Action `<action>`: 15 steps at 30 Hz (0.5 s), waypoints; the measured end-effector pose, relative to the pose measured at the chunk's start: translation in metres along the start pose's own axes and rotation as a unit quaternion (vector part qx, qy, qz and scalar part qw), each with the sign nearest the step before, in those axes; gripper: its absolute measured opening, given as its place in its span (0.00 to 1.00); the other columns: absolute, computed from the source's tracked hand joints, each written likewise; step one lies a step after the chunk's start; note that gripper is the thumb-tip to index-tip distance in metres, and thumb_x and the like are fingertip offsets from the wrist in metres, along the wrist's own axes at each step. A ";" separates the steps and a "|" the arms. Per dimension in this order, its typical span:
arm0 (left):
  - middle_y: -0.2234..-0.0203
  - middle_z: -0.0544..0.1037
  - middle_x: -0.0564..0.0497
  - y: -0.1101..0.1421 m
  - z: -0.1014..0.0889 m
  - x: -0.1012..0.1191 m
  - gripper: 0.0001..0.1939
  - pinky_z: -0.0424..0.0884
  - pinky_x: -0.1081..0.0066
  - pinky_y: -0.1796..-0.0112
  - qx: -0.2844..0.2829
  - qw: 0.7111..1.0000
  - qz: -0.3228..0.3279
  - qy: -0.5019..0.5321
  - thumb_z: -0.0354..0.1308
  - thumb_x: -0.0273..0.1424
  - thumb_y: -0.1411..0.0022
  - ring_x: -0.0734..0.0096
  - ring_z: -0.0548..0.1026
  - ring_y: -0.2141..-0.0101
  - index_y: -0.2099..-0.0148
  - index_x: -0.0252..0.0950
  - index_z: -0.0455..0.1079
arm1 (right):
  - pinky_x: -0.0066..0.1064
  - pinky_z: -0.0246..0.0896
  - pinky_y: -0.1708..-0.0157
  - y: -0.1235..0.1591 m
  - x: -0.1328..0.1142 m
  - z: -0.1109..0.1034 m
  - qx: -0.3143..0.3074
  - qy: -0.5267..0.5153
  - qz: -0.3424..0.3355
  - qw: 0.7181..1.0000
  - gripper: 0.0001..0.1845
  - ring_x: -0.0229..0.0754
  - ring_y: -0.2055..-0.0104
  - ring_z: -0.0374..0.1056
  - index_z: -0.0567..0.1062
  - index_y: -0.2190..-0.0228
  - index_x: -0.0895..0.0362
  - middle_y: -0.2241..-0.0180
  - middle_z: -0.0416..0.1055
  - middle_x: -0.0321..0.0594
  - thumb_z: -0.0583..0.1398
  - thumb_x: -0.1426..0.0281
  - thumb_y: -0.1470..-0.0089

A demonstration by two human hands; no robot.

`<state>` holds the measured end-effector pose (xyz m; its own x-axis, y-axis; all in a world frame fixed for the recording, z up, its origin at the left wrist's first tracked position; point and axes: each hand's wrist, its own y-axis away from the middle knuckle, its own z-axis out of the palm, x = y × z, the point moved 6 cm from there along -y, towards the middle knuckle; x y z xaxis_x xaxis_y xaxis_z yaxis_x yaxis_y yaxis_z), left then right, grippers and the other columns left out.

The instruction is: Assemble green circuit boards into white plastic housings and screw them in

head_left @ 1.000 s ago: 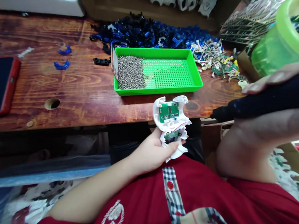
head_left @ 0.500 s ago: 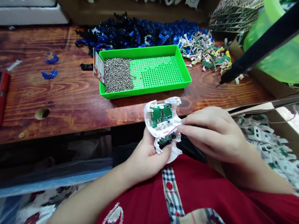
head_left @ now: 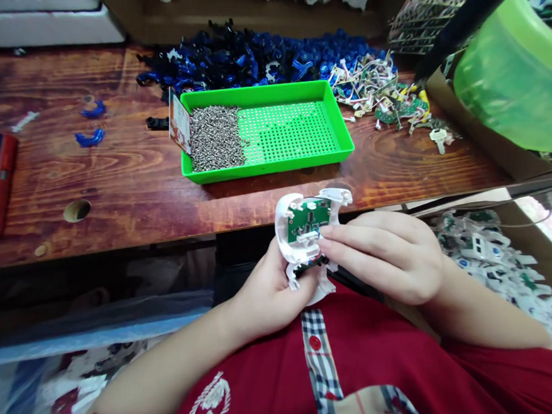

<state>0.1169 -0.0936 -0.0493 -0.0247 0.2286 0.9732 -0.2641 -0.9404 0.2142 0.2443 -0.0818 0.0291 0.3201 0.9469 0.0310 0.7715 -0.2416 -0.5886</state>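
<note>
Nearest to me, my left hand (head_left: 272, 289) cradles the white shell (head_left: 294, 250) from below, fingers curled around its lower end, over my lap and just short of the table (head_left: 113, 180) edge. The shell lies open side up. A green circuit board (head_left: 308, 219) sits seated in its upper half, and a second small board shows dark near the lower end, partly hidden.

My right hand (head_left: 388, 256) comes in from 3 o'clock, fingers narrowed to a pinch on the shell's middle, fingertips (head_left: 328, 244) touching the lower edge of the green board. Whether anything small is held between them I cannot tell.

Judgement on progress: boards are placed, but the shell has no cover on it and I see no screws in it, so fastening and closing appear to be left.

At 12 o'clock on the table stands the green tray (head_left: 301, 161), screws (head_left: 214, 139) heaped in its left part. Beyond it lies a pile of blue parts (head_left: 246, 57); at 1 o'clock, loose wired boards (head_left: 381, 95). A dark tool (head_left: 470, 13) hangs at 2 o'clock, in neither hand.
</note>
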 end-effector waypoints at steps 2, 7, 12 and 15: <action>0.52 0.74 0.45 0.000 0.000 0.002 0.23 0.64 0.69 0.49 -0.009 1.000 0.013 -0.015 0.58 0.24 0.46 0.63 0.72 0.53 0.47 0.33 0.63 | 0.31 0.70 0.60 0.003 -0.001 0.003 0.012 -0.025 0.003 1.000 0.13 0.40 0.58 0.70 0.74 0.58 0.62 0.56 0.73 0.46 0.56 0.74 0.44; 0.54 0.74 0.44 0.002 0.000 0.004 0.16 0.66 0.71 0.52 -0.047 0.992 0.080 -0.085 0.55 0.24 0.42 0.65 0.73 0.56 0.51 0.33 0.63 | 0.31 0.67 0.56 0.005 0.003 0.009 0.024 -0.124 0.067 0.990 0.11 0.39 0.56 0.69 0.74 0.60 0.62 0.59 0.74 0.44 0.58 0.77 0.46; 0.52 0.73 0.43 0.003 0.000 -0.002 0.19 0.64 0.69 0.48 -0.054 0.988 0.095 -0.106 0.55 0.24 0.41 0.63 0.72 0.53 0.47 0.33 0.61 | 0.24 0.56 0.76 0.001 0.012 0.010 0.030 -0.161 0.185 0.969 0.03 0.30 0.77 0.59 0.76 0.70 0.59 0.79 0.65 0.35 0.61 0.76 0.48; 0.49 0.71 0.43 0.003 -0.003 -0.002 0.23 0.63 0.69 0.47 -0.046 0.984 0.114 -0.127 0.56 0.24 0.42 0.63 0.72 0.52 0.44 0.34 0.60 | 0.23 0.51 0.79 -0.001 0.015 0.010 0.018 -0.173 0.240 0.955 0.08 0.27 0.80 0.52 0.75 0.78 0.60 0.83 0.57 0.32 0.61 0.76 0.49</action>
<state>0.1137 -0.0958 -0.0506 0.1453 -0.0673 0.9871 -0.3662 -0.9305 -0.0095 0.2426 -0.0650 0.0217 0.4259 0.7443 -0.5144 0.5606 -0.6634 -0.4956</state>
